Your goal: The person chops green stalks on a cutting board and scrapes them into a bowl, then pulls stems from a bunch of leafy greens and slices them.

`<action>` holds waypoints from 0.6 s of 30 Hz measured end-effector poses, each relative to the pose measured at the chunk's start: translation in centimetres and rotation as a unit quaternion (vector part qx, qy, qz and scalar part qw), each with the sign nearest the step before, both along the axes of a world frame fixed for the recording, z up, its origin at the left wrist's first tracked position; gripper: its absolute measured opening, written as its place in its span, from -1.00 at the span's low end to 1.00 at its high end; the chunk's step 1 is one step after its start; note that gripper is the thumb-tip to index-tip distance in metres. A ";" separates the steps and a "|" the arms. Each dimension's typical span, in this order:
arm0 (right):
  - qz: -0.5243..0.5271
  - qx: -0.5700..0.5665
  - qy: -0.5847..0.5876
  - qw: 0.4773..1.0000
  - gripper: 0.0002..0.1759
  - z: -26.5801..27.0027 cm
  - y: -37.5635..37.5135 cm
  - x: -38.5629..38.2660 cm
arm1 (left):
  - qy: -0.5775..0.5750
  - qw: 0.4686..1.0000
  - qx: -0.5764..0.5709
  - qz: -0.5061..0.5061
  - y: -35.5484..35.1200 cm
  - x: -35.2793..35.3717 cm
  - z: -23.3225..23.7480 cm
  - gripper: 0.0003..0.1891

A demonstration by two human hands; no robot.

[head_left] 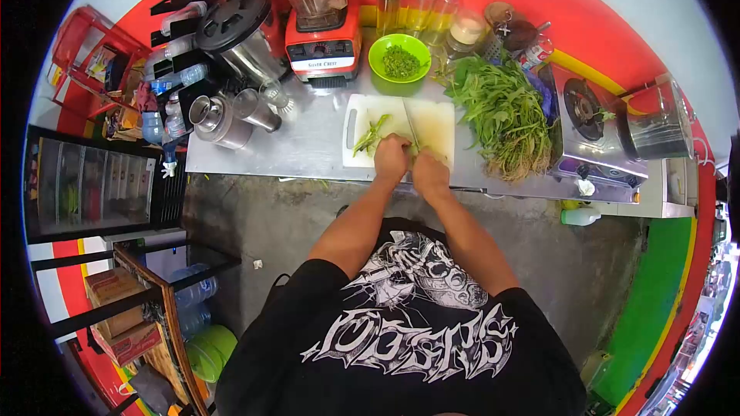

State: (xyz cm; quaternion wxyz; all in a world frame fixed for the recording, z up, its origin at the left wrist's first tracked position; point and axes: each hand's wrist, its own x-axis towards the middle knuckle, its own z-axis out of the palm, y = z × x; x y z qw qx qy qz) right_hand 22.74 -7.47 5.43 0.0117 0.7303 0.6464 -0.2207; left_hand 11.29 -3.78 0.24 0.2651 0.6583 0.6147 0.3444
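On the metal counter lies a white cutting board (439, 122) with a few green stems (371, 135) on its left half. My left hand (392, 156) is closed over the board's middle, its fingers bent around green stems. Beside it my right hand (430, 172) is closed on a knife handle, mostly hidden by the fingers. The knife blade (412, 122) points away from me across the board. Behind the board stands a green bowl (378, 77) with chopped greens (401, 62). A large heap of leafy greens with roots (505, 112) lies right of the board.
A red blender (324, 46), oil bottles (417, 8) and a jar (465, 31) line the back. Metal shakers (223, 123) and glasses (257, 109) stand left. A gas stove (597, 135) with a pot (661, 127) is at the right.
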 end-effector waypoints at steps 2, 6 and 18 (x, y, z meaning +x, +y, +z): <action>0.007 0.005 0.001 1.000 -0.67 0.6 0.2 -0.1 | 0.014 0.999 -0.026 -0.020 0.0 -0.4 0.6 -0.83; -0.003 -0.014 0.010 1.000 -0.69 -0.3 -1.0 -0.7 | 0.019 0.999 -0.027 -0.014 0.0 -0.6 0.4 -0.85; -0.049 0.036 0.015 0.998 -0.71 -2.9 -0.7 -0.6 | 0.055 0.997 -0.037 -0.030 0.7 -0.9 0.4 -0.84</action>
